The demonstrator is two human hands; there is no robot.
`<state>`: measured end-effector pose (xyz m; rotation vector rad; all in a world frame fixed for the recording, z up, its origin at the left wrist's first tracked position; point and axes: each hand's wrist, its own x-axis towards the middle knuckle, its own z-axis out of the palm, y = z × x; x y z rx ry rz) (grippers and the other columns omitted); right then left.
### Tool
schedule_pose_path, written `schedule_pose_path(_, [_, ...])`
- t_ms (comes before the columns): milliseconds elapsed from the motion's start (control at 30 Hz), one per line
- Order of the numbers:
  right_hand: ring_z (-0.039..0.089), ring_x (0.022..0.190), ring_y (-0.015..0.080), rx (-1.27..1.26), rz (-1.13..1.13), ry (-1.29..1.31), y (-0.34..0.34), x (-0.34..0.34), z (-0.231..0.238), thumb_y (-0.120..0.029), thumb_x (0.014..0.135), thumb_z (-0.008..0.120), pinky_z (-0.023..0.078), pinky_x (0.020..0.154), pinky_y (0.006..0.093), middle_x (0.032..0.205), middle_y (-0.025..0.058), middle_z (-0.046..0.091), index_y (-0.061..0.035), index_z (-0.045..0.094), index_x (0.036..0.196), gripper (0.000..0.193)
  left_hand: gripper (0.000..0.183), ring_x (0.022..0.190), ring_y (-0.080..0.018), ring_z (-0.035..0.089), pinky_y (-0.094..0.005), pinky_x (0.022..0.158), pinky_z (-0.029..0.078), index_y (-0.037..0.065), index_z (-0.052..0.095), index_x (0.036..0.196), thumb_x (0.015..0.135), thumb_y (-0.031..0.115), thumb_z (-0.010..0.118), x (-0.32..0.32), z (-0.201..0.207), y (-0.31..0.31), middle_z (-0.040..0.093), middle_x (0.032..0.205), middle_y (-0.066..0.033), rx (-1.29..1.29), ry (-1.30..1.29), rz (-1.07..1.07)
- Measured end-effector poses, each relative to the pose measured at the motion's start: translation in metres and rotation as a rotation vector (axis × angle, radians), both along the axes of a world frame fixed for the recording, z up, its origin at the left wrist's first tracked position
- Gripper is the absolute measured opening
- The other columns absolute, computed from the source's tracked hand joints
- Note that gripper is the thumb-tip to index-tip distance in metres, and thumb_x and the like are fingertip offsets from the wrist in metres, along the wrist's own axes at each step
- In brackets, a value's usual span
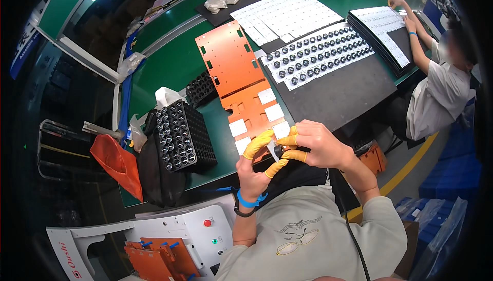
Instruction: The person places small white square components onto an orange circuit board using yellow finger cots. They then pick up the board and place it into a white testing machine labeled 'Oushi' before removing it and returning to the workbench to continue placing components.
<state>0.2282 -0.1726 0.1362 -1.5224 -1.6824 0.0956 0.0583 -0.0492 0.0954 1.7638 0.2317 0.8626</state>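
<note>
My left hand (250,172), in yellow finger covers, grips a small white square plate (271,150) by its edges. A black round part (279,151) sits against that plate, pinched by the covered fingertips of my right hand (322,145). Both hands meet just above the near end of an orange fixture board (246,107). Several white square plates (274,112) lie in its recesses, while its far half (226,55) is bare orange with small slots and holes. Exactly how the black part joins the plate is hidden by my fingers.
Black trays of round parts (177,134) stand left. Beyond the board lie white sheets with black round parts (318,55) and plain white sheets (287,14) on black mats. A co-worker (439,86) handles stacked sheets at right. A white machine (205,224) with a red button stands lower left.
</note>
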Motion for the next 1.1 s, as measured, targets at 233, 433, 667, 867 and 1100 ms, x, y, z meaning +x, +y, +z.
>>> schedule_pose_path(233, [0.060, 0.079, 0.0270, 0.026, -0.060, 0.072, -0.003, -0.009, 0.009, -0.013, 0.077, 0.080, 0.049, 0.068, 0.0375, 0.087, 0.0072, 0.062, -0.0059, 0.072, 0.105, 0.030, 0.066, 0.114, -0.0256, 0.066, -0.0380, 0.097, 0.055, -0.001, 0.054, 0.129, 0.075, 0.015, 0.088, 0.001, -0.003, -0.004, 0.063, 0.130, -0.0177, -0.105, -0.070, -0.028])
schedule_pose_path(433, [0.061, 0.098, 0.0287, 0.120, -0.015, 0.212, -0.001, -0.012, 0.002, -0.007, 0.075, 0.082, 0.055, 0.080, 0.0368, 0.110, 0.0111, 0.063, -0.0064, 0.071, 0.113, 0.040, 0.067, 0.113, -0.0263, 0.065, -0.0375, 0.096, 0.056, 0.000, 0.050, 0.131, 0.075, 0.007, 0.087, 0.010, -0.004, -0.012, 0.059, 0.133, -0.0191, -0.307, -0.186, -0.052])
schedule_pose_path(667, [0.053, 0.118, 0.0340, 0.161, -0.037, 0.241, 0.008, -0.016, 0.001, -0.005, 0.067, 0.085, 0.045, 0.098, 0.0426, 0.127, 0.0143, 0.059, -0.0069, 0.071, 0.111, 0.046, 0.067, 0.133, -0.0265, 0.048, -0.0444, 0.114, 0.038, 0.005, 0.039, 0.146, 0.095, 0.041, 0.065, 0.014, -0.011, -0.024, 0.049, 0.142, -0.0124, -1.082, -0.253, -0.339])
schedule_pose_path(867, [0.063, 0.098, 0.0318, 0.411, -0.138, 0.018, 0.022, -0.012, -0.015, -0.001, 0.060, 0.080, 0.051, 0.085, 0.0406, 0.111, 0.0095, 0.068, -0.0068, 0.070, 0.098, 0.040, 0.073, 0.133, -0.0265, 0.047, -0.0446, 0.115, 0.036, 0.005, 0.037, 0.148, 0.096, 0.050, 0.061, 0.012, -0.014, -0.022, 0.047, 0.145, -0.0104, -1.239, -0.164, -0.465])
schedule_pose_path(1100, [0.061, 0.089, 0.0289, 0.228, -0.110, -0.081, 0.035, -0.002, -0.010, 0.000, 0.058, 0.078, 0.051, 0.075, 0.0384, 0.100, 0.0075, 0.066, -0.0045, 0.067, 0.093, 0.037, 0.054, 0.105, -0.0259, 0.065, -0.0369, 0.091, 0.052, 0.002, 0.068, 0.118, 0.071, 0.019, 0.089, 0.009, 0.000, 0.011, 0.065, 0.119, -0.0130, 0.096, 0.082, 0.164])
